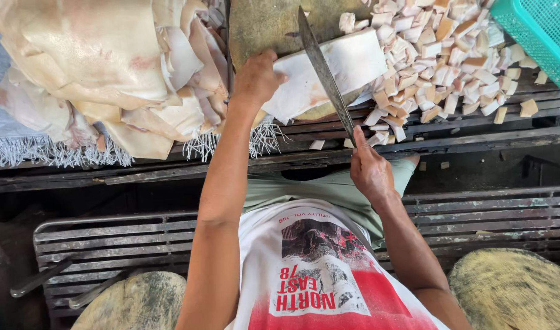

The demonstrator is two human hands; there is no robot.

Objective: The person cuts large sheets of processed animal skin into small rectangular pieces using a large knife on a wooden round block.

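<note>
On the slatted worktop (475,143), largest first: one heap of pale skin sheets (103,67) overhanging the left edge; one round chopping block (261,24) with one white slab (335,70) on it; cut cubes (439,55) too many to count, some scattered toward the near edge. One green basket (536,33) crowds the right corner. Left hand (255,79) presses the slab's end; right hand (370,171) is clamped on one long knife (326,73), its blade lying across the slab.

You're at a meat-cutting stall or small processing yard, not a home kitchen. A heap of pale pork skin sheets (103,67) lies far left on a frayed sack (23,150), a round chopping block (274,24) sits on rough dark slat benches (475,131), and a big pile of diced cubes (442,55) spreads far right beside a green basket (539,36). Two more worn blocks (512,290) stand near you.
</note>
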